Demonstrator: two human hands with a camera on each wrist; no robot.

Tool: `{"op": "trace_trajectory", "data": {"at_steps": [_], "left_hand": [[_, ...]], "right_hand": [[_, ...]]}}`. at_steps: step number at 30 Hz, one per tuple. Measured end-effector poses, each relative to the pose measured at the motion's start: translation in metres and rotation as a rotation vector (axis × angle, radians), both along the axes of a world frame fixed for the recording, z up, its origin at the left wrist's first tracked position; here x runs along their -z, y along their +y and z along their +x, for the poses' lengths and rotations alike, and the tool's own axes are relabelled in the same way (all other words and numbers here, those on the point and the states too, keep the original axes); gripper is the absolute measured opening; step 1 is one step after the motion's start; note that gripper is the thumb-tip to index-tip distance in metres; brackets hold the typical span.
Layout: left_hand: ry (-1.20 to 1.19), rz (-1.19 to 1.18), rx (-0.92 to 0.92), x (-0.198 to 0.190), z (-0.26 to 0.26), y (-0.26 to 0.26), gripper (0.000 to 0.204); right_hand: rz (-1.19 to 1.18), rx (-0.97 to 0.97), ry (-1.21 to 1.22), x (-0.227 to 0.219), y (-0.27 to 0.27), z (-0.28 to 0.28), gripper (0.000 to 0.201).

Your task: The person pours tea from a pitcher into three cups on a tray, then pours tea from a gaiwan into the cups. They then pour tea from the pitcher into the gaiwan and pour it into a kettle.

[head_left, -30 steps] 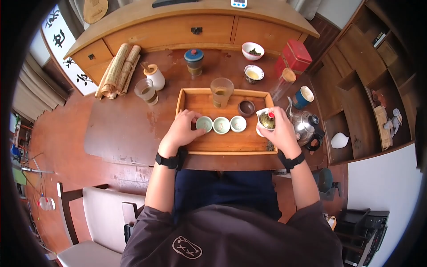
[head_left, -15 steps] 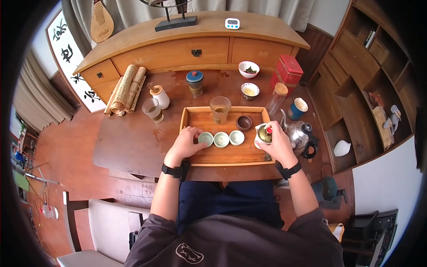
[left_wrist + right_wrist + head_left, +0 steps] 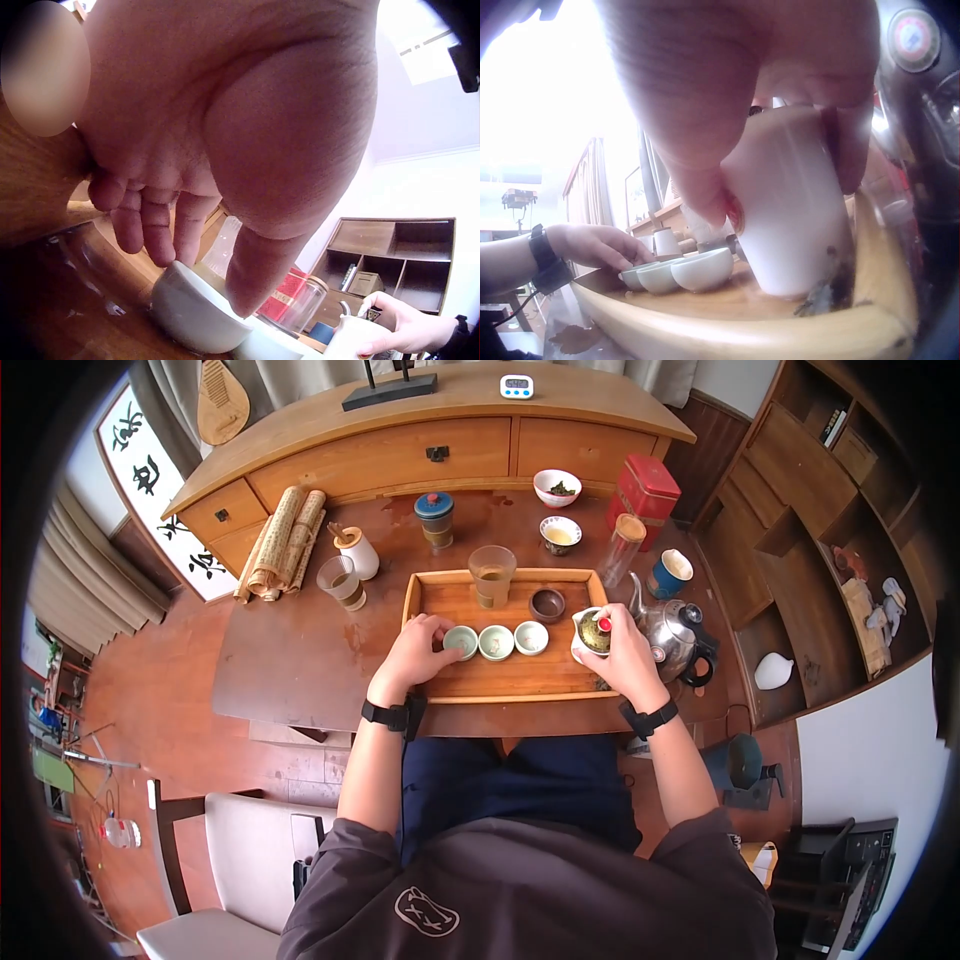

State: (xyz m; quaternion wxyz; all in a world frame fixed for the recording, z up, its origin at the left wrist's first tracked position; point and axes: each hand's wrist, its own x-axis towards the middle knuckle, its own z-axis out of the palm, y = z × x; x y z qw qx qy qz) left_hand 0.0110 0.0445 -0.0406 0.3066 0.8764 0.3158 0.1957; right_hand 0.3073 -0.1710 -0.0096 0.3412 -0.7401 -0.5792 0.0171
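Note:
Three small pale green cups stand in a row on the wooden tray [image 3: 470,697]. My left hand [image 3: 413,653] pinches the leftmost cup [image 3: 460,643]; in the left wrist view its thumb and fingers lie on opposite sides of that cup's rim [image 3: 196,315]. At the tray's right end, my right hand [image 3: 630,660] grips a white lidded vessel [image 3: 582,656] holding greenish leaves, close to its red knob [image 3: 604,625]. The right wrist view shows this vessel [image 3: 791,217] upright, its base down at the tray, thumb and fingers on either side.
A glass pitcher [image 3: 492,592] and a dark bowl [image 3: 547,606] stand at the tray's back. Right of it is a metal kettle [image 3: 667,635]; behind it are a blue cup [image 3: 668,575], a glass tube [image 3: 620,556] and a red tin [image 3: 643,500]. Left stands a glass [image 3: 343,586].
The head view has shifted up and down over the scene. Both hands keep their holds, and the cups and white vessel show no clear movement on the tray.

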Motion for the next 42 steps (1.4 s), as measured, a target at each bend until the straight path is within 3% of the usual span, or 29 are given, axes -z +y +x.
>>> {"op": "trace_trajectory", "data": {"at_steps": [4,7,12,14,17,22,26,30,35,42], "left_hand": [[0.004,0.001,-0.013,0.004,0.0,0.002,0.039],[-0.011,-0.104,-0.045,0.001,0.002,0.001,0.041],[0.015,-0.133,-0.027,-0.01,0.001,-0.002,0.045],[0.022,-0.136,-0.026,-0.011,0.002,-0.003,0.05],[0.044,-0.135,-0.02,-0.011,0.004,-0.002,0.061],[0.112,-0.127,0.016,-0.015,0.011,-0.003,0.073],[0.18,-0.057,-0.012,-0.01,0.013,-0.008,0.076],[0.152,-0.056,-0.019,-0.011,0.016,-0.009,0.07],[0.074,0.033,-0.011,-0.018,0.015,-0.008,0.056],[-0.014,-0.058,-0.08,-0.066,-0.016,-0.001,0.054]], "right_hand": [[-0.015,0.002,0.064,-0.001,0.0,0.0,0.066],[-0.021,-0.029,0.072,-0.005,0.001,0.001,0.085],[-0.053,-0.023,0.0,-0.024,0.008,-0.008,0.089],[0.082,-0.038,-0.211,-0.029,0.014,-0.016,0.08],[0.126,-0.204,-0.245,-0.035,0.034,-0.037,0.072],[0.023,-0.47,-0.283,0.001,0.076,-0.069,0.059],[-0.261,-0.456,-0.345,0.014,0.101,-0.077,0.066],[-0.321,-0.456,-0.347,0.015,0.11,-0.076,0.062],[-0.231,-0.444,-0.277,0.004,0.109,-0.07,0.058],[-0.211,-0.354,-0.231,-0.051,0.113,-0.03,0.052]]}}
